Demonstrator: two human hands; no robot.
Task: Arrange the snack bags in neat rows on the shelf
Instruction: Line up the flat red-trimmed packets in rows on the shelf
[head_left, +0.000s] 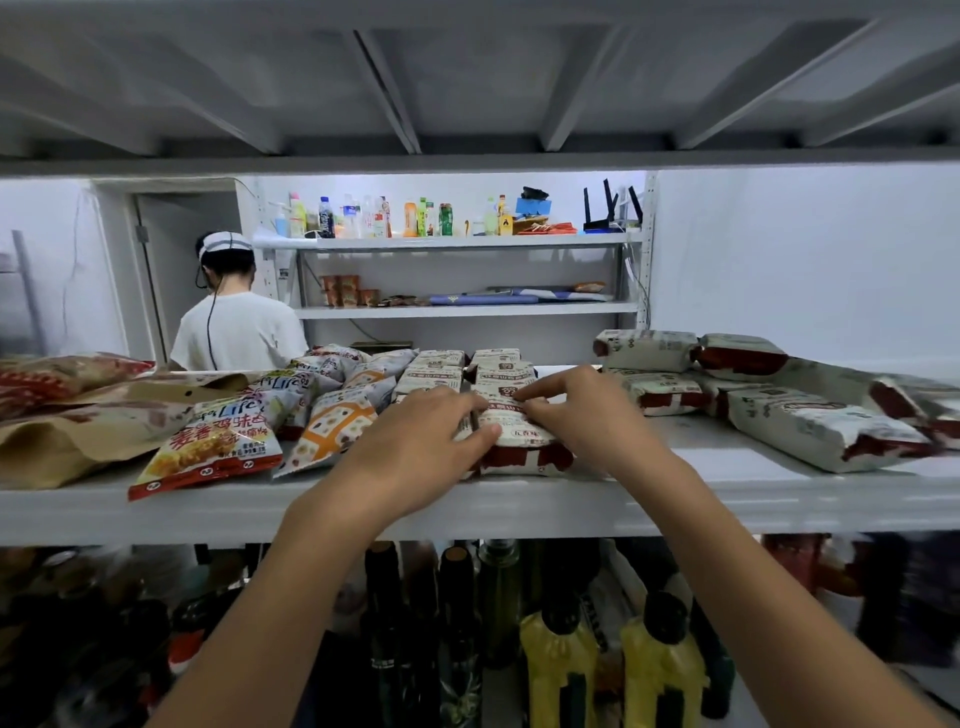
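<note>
Both hands meet at frame centre: my left hand (415, 441) grips the white-and-red snack bag (519, 449) on the shelf (727, 499), right hand (587, 415) seemingly pinching its top; a hard shove could topple the stacked row (467, 366) behind

I looked along a flat white metal shelf board (675, 499) that ran across the whole view. At its middle, toward twelve o'clock, white-and-red wrapped snack packs lay flat in a left column (436, 371) and a right column (501, 366), side by side and touching. The front white-and-red pack (519, 447) of the right column sat nearest the board's front edge. From one to three o'clock, loose white-and-red packs (821, 426) lay at mixed angles, some overlapping. At eleven o'clock, glossy orange-and-white patterned bags (337, 421) were piled just beside the left column. At ten o'clock, a yellow-and-red printed bag (218, 447) reached the front edge. At nine o'clock lay crumpled brown paper bags (67, 441).
</note>
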